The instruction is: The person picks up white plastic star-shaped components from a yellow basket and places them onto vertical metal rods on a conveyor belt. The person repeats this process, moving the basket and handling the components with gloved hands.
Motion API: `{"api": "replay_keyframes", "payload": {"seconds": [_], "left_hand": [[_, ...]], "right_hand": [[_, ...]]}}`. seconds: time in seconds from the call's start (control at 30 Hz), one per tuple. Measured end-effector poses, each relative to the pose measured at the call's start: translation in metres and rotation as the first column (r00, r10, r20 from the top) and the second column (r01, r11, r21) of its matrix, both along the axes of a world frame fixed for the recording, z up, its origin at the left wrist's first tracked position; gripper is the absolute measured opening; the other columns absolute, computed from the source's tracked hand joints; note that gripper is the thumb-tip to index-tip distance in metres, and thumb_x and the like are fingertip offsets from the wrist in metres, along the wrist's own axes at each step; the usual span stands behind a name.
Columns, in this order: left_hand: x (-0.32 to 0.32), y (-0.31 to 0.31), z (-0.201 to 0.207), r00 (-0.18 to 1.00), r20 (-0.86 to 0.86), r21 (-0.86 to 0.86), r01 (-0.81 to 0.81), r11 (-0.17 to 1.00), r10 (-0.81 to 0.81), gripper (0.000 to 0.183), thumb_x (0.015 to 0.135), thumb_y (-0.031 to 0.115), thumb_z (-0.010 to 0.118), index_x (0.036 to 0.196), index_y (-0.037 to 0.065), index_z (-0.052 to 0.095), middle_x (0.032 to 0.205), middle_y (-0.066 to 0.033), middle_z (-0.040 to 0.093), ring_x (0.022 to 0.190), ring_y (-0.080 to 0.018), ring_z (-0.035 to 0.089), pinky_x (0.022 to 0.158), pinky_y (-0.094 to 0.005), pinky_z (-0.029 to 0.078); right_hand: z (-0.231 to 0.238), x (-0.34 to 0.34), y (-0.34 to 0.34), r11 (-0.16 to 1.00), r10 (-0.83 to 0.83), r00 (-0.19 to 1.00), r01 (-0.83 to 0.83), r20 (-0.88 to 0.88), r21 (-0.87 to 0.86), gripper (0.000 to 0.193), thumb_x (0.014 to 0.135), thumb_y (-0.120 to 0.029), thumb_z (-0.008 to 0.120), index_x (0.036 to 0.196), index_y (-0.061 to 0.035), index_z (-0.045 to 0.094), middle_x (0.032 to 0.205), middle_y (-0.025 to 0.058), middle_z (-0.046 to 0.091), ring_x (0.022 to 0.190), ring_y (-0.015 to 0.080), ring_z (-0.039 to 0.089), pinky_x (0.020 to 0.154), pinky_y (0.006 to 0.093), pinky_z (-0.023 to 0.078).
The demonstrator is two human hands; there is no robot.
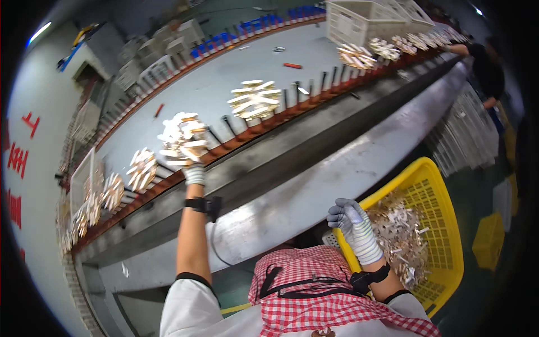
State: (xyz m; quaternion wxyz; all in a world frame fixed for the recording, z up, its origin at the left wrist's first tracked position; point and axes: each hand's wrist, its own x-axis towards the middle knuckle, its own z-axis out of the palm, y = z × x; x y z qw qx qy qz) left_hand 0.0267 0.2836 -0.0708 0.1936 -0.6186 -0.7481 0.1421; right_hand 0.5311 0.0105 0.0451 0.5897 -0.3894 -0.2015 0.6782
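My left hand (pixel 194 172), in a white glove with a striped cuff, reaches to a bright cluster of shiny, short pieces (pixel 182 135) on the conveyor's near edge. Glare and the pieces hide its fingers, so its grip does not show. Beside the rim of a yellow plastic basket (pixel 433 185) is my right hand (pixel 348 216), gloved in grey and white. Its fingers are curled in, and whatever they may hold is hidden. Many small, pale shiny pieces (pixel 398 236) lie loose in the basket.
Similar clusters (pixel 254 100) sit along the conveyor (pixel 224 67), whose edge carries upright dark pegs (pixel 324 81). Light crates (pixel 359 25) stand at the far right, near another person (pixel 487 70). A metal ledge (pixel 314 185) runs between me and the conveyor. Stacked grey trays (pixel 466 132) stand right.
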Motion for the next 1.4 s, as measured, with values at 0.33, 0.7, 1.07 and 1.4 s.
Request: {"api": "replay_keyframes", "payload": {"seconds": [0.33,0.7,1.07,1.4], "left_hand": [[-0.2,0.028,0.041,0.101,0.961,0.274,-0.242,0.931,-0.257,0.04,0.096,0.022,0.054,0.131,0.002,0.052,0.13,-0.0187,0.057,0.114,-0.0275,0.058,0.092,-0.0401,0.049],[-0.112,-0.118,0.081,0.075,0.931,0.359,-0.355,0.863,-0.357,0.048,0.099,0.024,0.051,0.141,0.002,0.043,0.142,-0.0164,0.045,0.124,-0.03,0.049,0.103,-0.0389,0.042],[0.231,-0.232,0.154,-0.149,0.918,-0.092,0.821,0.563,0.368,0.059,0.09,0.006,0.062,0.143,0.005,0.036,0.132,-0.0104,0.053,0.115,-0.018,0.057,0.095,-0.0335,0.049],[0.18,-0.243,0.157,-0.082,0.971,0.23,0.566,0.792,-0.224,0.049,0.097,0.037,0.05,0.137,0.009,0.043,0.134,-0.016,0.048,0.112,-0.0253,0.056,0.095,-0.0441,0.042]], "right_hand": [[-0.128,0.155,-0.075,0.721,-0.381,0.745,0.61,0.547,-0.329,0.028,0.095,-0.028,0.057,0.111,-0.0052,0.06,0.089,0.009,0.067,0.075,0.0194,0.065,0.067,0.0349,0.054],[-0.225,0.066,-0.063,0.646,0.659,0.348,0.192,0.667,-0.738,0.064,0.081,-0.03,0.067,0.136,-0.0016,0.049,0.131,0.0219,0.057,0.12,0.036,0.056,0.103,0.0383,0.043],[0.022,0.006,-0.084,0.947,-0.084,0.996,0.088,0.029,-0.308,0.065,0.081,-0.028,0.072,0.132,0.005,0.049,0.12,0.0127,0.061,0.11,0.0189,0.058,0.097,0.0326,0.045],[-0.195,0.099,-0.046,0.859,-0.294,0.95,0.213,-0.108,-0.465,0.051,0.092,-0.048,0.057,0.122,-0.0071,0.056,0.117,0.0096,0.059,0.108,0.0246,0.055,0.095,0.0399,0.046]]}}
